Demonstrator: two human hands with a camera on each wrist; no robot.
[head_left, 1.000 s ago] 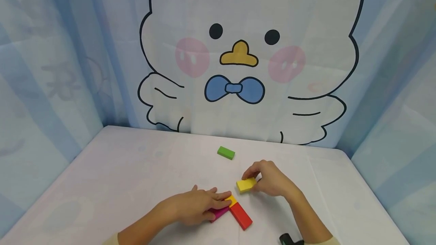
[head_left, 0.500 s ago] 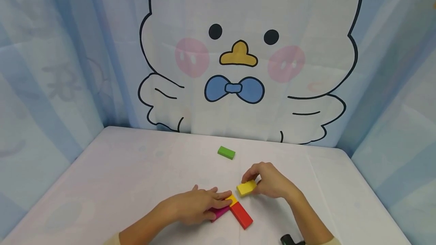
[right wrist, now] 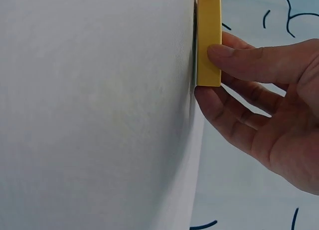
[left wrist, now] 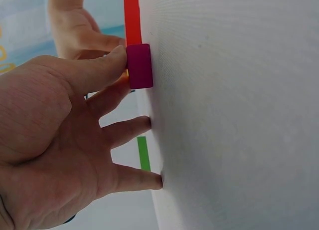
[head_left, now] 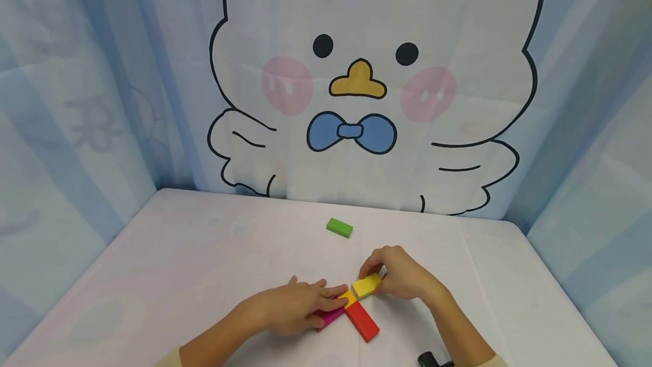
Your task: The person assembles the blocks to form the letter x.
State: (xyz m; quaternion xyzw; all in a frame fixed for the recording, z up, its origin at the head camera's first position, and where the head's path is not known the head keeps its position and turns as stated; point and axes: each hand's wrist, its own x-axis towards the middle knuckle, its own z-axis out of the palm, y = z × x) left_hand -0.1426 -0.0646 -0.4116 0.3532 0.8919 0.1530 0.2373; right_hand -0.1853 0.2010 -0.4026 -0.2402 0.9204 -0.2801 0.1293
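My left hand (head_left: 290,307) lies with its fingers spread straight over a magenta block (head_left: 331,318) and an orange-yellow block (head_left: 348,295). In the left wrist view, its thumb touches the end of the magenta block while other fingertips rest on the table. A red block (head_left: 363,322) runs off toward the near right from the orange-yellow one. With thumb and fingers, my right hand (head_left: 401,274) pinches a yellow block (head_left: 365,286), whose left end is right by the orange-yellow block. In the right wrist view the thumb presses the face of this yellow block, low over the cloth.
A green block (head_left: 339,227) lies farther back on the white-covered table (head_left: 229,242). Part of a black object (head_left: 430,359) shows at the bottom edge beside the right forearm. A curtain (head_left: 351,180) with a printed cartoon bird hangs behind the table.
My right hand has brought the yellow block slightly nearer and down toward the orange-yellow block, narrowing the gap. The left hand has stayed in place on the blocks.
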